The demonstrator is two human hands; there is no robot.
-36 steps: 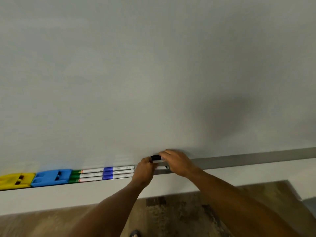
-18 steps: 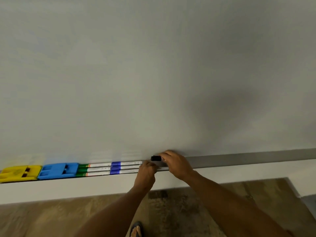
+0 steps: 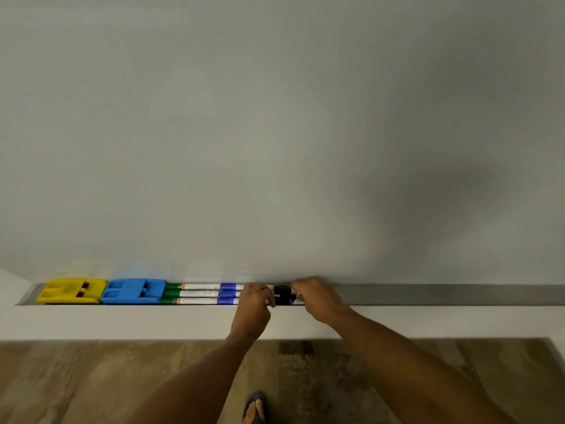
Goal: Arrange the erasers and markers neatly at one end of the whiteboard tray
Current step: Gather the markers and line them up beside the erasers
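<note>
- While both hands sit at the long grey metal whiteboard tray, the things in it lie in a row at its left end.
- The flat yellow plastic eraser is nearest the left end, and the flat blue plastic eraser sits just beside it, touching or almost touching.
- Next come three thin white markers with green and blue bands, lying side by side along the tray and right up against the blue eraser.
- The left hand is curled with its fingertips down on the right ends of those markers.
- The right hand is curled too, and its fingers rest on a marker with a black cap that shows between the two hands.
- I cannot tell if the right hand pinches that marker or only pushes it.
- I think a marker is light, hard and smooth, so it can roll or slide away easily.
- It seems best to hold it around the middle of its body, or to push gently on its end so it slides along the tray.
- The cap might pull off, so that is not a good place to grab.
- The erasers look light and chunky, so they should be easy to hold by their sides.
</note>
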